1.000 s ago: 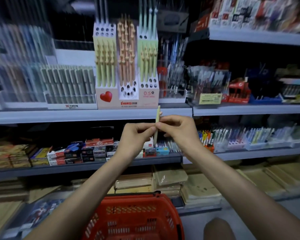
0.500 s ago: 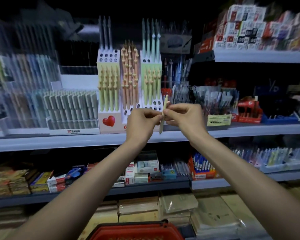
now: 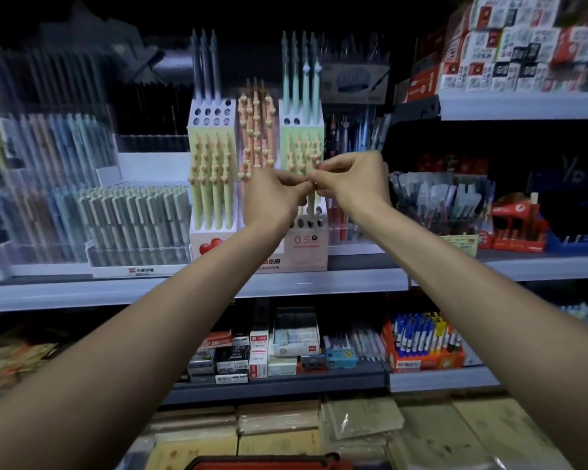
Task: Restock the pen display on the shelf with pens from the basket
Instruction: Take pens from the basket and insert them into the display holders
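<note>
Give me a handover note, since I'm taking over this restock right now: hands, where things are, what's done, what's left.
Left hand and right hand: both pinch one pale green pen, upright, in front of the green column of the pen display.
Basket: only its red rim shows at the bottom edge; contents hidden.
Done: one pen is up at the display.
Left: seat it in an empty front hole; more empty holes show in the top tiers.

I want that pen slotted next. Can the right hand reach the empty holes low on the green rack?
Probably yes. The right hand holds the pen just above those holes in the green rack, with nothing between. The left hand pinches the pen too, but sits to the side.
</note>
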